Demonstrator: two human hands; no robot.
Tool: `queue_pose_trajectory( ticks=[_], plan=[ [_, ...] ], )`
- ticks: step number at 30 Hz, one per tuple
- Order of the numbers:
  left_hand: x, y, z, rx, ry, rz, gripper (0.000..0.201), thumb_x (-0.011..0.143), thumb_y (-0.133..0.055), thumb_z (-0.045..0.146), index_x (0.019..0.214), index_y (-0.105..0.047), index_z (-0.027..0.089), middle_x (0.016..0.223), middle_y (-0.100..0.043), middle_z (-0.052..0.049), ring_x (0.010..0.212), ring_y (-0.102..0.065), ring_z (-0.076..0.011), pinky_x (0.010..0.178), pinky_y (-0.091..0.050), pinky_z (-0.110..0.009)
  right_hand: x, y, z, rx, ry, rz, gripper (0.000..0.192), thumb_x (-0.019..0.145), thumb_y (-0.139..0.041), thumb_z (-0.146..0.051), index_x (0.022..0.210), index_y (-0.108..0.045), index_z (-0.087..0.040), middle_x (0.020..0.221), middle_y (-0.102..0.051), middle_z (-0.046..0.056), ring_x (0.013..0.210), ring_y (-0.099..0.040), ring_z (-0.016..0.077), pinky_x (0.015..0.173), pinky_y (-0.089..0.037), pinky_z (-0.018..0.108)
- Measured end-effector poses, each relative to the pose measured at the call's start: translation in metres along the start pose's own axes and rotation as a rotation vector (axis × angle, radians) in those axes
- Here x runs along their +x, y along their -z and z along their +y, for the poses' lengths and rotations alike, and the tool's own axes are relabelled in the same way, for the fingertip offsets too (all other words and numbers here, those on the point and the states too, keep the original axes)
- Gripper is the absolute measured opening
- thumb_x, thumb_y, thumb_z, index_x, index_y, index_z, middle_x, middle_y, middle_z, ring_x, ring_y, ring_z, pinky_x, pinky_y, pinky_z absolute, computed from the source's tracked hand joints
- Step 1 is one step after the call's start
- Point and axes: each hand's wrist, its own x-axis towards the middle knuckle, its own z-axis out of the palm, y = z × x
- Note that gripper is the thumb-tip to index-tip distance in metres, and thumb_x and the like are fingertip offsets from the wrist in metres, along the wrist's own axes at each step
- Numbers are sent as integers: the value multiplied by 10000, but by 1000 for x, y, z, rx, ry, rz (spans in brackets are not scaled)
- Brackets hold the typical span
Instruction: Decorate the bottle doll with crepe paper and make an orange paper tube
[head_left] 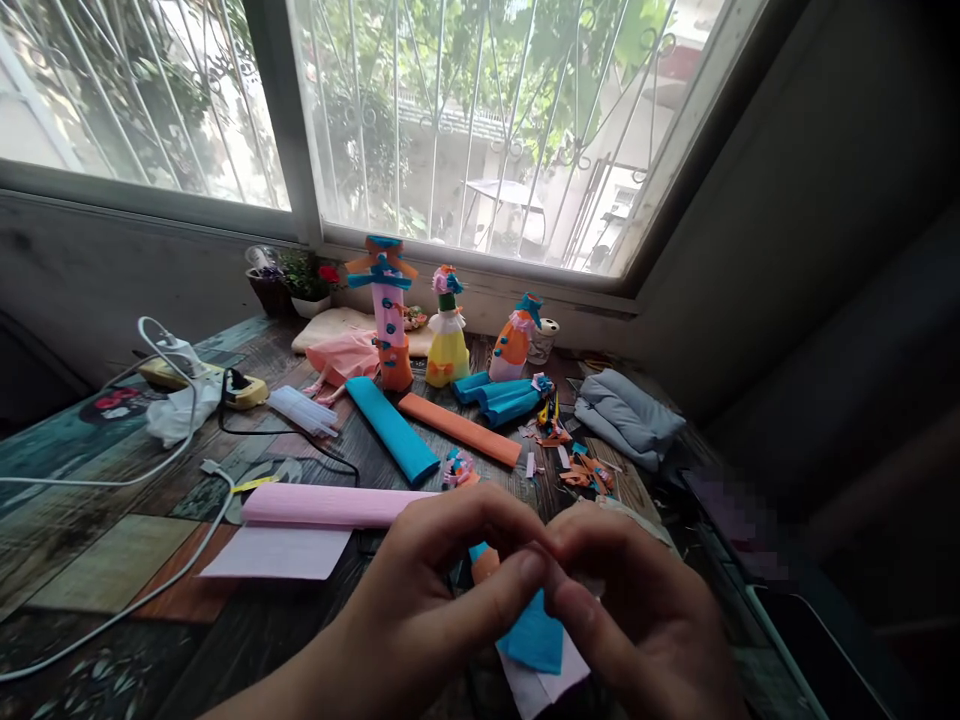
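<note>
My left hand [435,600] and my right hand [637,610] meet low in the view, fingertips pinched together on a small piece of blue crepe paper [536,635]. A bit of orange paper [484,565] shows between the hands, and a white sheet [544,685] lies under them. Just beyond my left hand lies a pink crepe roll [322,505] on a pale pink sheet [281,552]. A small multicoloured paper flower [459,468] sits behind my fingers.
Blue roll [394,430], orange roll [459,428] and more blue rolls [506,398] lie mid-table. Three decorated bottle dolls [390,310] [447,330] [515,340] stand by the window. Glue gun [244,390], glue sticks [304,410], white cables [135,470], paper scraps [585,470], grey cloth [626,415].
</note>
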Motion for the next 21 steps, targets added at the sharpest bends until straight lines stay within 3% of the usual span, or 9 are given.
queue_pose_trajectory(
  ticks=[4, 8, 11, 21],
  plan=[
    [2, -6, -8, -36, -8, 84, 67, 841, -635, 227, 890, -636, 271, 793, -636, 46, 762, -603, -104, 690, -477, -166, 3, 1, -1, -14, -28, 6, 60, 830, -611, -206, 840, -643, -255, 695, -613, -25, 650, -585, 131, 637, -497, 220],
    [5, -7, -13, 60, -199, 190, 202, 823, -638, 155, 949, -574, 299, 838, -609, 52, 796, -593, -106, 714, -496, -177, 3, 0, 0, 14, -102, 37, 62, 834, -612, -261, 804, -655, -227, 688, -605, -6, 640, -575, 144, 647, -506, 257],
    [8, -5, -12, 191, -309, 142, 142, 828, -606, 119, 875, -609, 254, 868, -593, 25, 831, -593, -119, 755, -497, -204, 3, -2, 1, 34, -82, 64, 60, 840, -600, -249, 811, -645, -223, 695, -588, 4, 645, -564, 152, 646, -508, 278],
    [12, -3, -8, 217, -358, 63, 248, 798, -630, 59, 952, -644, 253, 874, -659, 11, 806, -632, -131, 732, -516, -219, 8, 3, -8, -46, 118, 105, 239, 785, -631, -78, 885, -674, -291, 750, -647, -16, 700, -623, 145, 622, -519, 228]
  ],
)
